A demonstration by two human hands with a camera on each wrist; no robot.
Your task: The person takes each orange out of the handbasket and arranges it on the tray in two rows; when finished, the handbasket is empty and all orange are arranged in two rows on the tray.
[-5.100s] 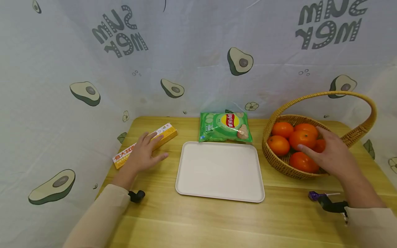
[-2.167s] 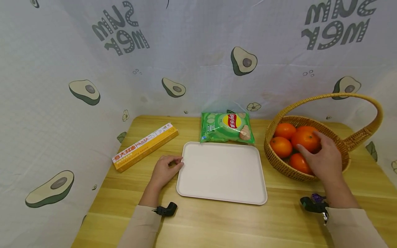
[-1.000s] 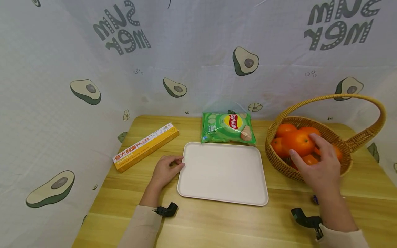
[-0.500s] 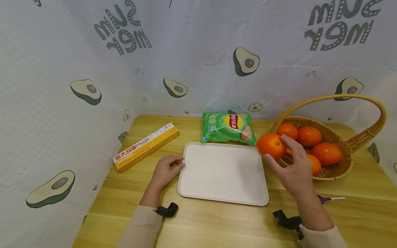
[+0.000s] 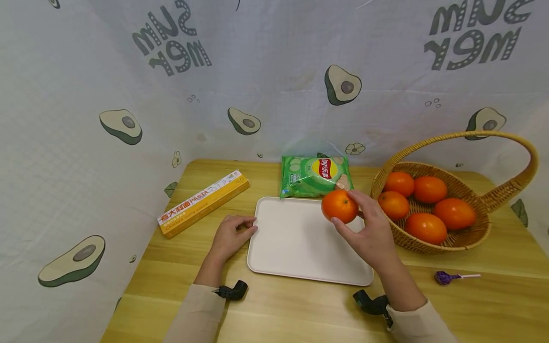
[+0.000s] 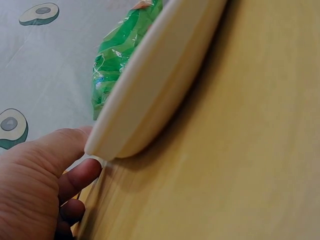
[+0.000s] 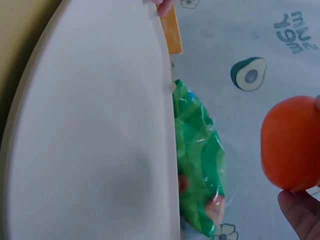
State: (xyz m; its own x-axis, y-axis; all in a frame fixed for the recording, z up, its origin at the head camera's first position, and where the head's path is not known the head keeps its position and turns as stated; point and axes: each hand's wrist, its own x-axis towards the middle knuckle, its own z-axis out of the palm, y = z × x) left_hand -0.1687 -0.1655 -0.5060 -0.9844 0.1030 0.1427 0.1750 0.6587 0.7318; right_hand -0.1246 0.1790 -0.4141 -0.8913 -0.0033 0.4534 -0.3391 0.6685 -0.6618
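Note:
In the head view my right hand holds an orange between thumb and fingers, above the right part of a white rectangular tray. The right wrist view shows the orange raised off the tray's surface. My left hand pinches the tray's left edge; in the left wrist view its thumb and index finger meet the tray's rim. To the right stands a wicker basket with a tall handle, holding several more oranges.
Behind the tray lies a green chip bag. A yellow-and-white pasta box lies at the left. A purple-wrapped lollipop lies in front of the basket. A white avocado-print cloth hangs behind the wooden table.
My right hand has taken an orange out of the basket and carried it left over the tray. My left hand moved earlier from beside the pasta box to the tray's edge and stays there.

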